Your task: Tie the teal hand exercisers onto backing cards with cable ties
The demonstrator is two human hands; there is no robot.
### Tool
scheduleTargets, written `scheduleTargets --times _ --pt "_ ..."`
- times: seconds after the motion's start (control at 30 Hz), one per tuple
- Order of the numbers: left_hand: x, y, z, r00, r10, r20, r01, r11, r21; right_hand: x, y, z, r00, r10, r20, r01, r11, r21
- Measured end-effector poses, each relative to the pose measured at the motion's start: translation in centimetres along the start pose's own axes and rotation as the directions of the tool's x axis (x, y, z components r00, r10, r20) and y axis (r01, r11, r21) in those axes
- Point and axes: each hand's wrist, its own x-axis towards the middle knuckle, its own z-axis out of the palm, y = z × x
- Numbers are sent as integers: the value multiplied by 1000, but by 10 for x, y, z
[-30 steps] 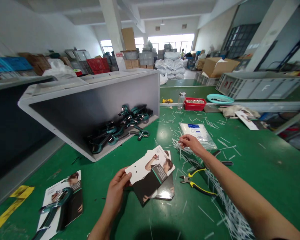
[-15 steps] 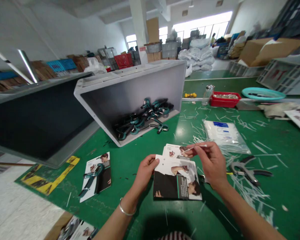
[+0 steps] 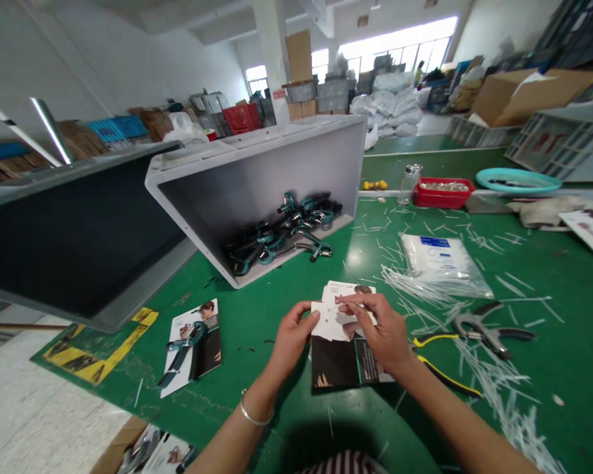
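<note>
My left hand (image 3: 291, 336) pinches the left edge of a printed card (image 3: 333, 362), dark below and white on top, with small holes near its upper left. My right hand (image 3: 383, 332) is over the card's upper right, its thumb and fingertips pinched on a thin white tie (image 3: 333, 307) close to the holes. Behind the held card, another printed card (image 3: 333, 289) shows its top. To the left, a teal-and-black hand grip (image 3: 185, 352) lies on a third card (image 3: 212, 342).
A tilted grey crate (image 3: 197, 230) holds several hand grips. On the right lie pliers (image 3: 481, 329), yellow-handled pliers (image 3: 445, 375), scattered white ties and a plastic bag (image 3: 439, 260). Farther back are a glass jar (image 3: 410, 184), a red tray (image 3: 443, 194) and a turquoise dish (image 3: 518, 182).
My right hand has moved left with the tie to the card's holes, uncovering the yellow-handled pliers. The held card has shifted slightly right in my left hand.
</note>
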Motion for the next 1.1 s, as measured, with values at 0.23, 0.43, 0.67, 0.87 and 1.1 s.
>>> scheduleTargets --times 0.23,0.43,0.67,0.87,1.1 --pt "-1 12 2 997 49 51 -53 997 63 18 18 1 914 188 358 -250 959 134" --pt "0 -22 -20 996 42 79 -63 954 292 16 40 2 890 248 382 -361 895 262" --pt "-16 -22 -29 973 198 118 -228 743 629 22 48 12 841 247 482 -431 844 319" --pt "-29 -13 -37 879 233 416 -468 593 656 27 52 11 789 219 574 -504 764 402" --pt "-41 -13 -45 723 184 666 -671 416 614 30 54 10 709 209 673 -615 651 445"
